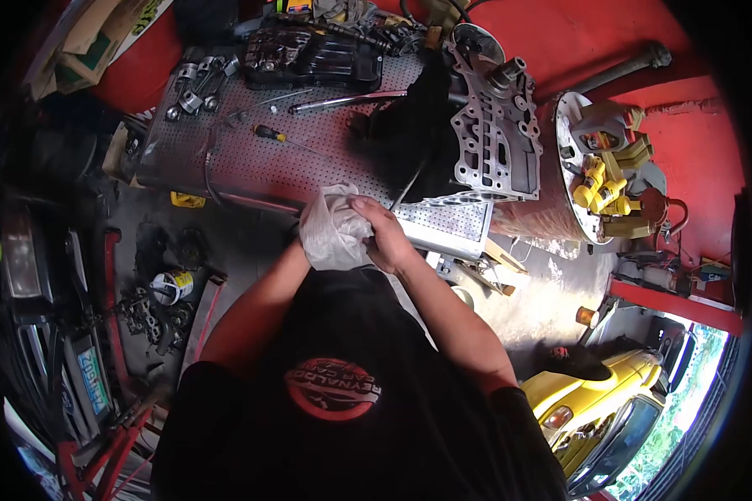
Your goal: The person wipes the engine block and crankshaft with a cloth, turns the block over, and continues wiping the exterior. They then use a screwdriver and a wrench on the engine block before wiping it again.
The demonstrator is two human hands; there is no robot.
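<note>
A crumpled white rag (pixel 332 230) is bunched between my hands, close to my body at the near edge of the metal bench. My right hand (pixel 386 235) is closed on the rag's right side, its thumb and fingers bent against the cloth. The rag drapes over most of my left hand (pixel 302 250), which holds it from the left; those fingers are hidden. Just beyond my hands, a bare metal engine block (pixel 497 125) stands on the bench's right end, with a dark cloth or dark shape (pixel 414 134) beside it.
On the perforated bench (pixel 184 150) lie a yellow-and-black screwdriver (pixel 269 134), a long metal bar (pixel 342 103), pistons with rods (pixel 194 96) and a black oil pan (pixel 313 60). A drum (pixel 564 134) bearing oil bottles stands right. A yellow car (pixel 597 401) is behind.
</note>
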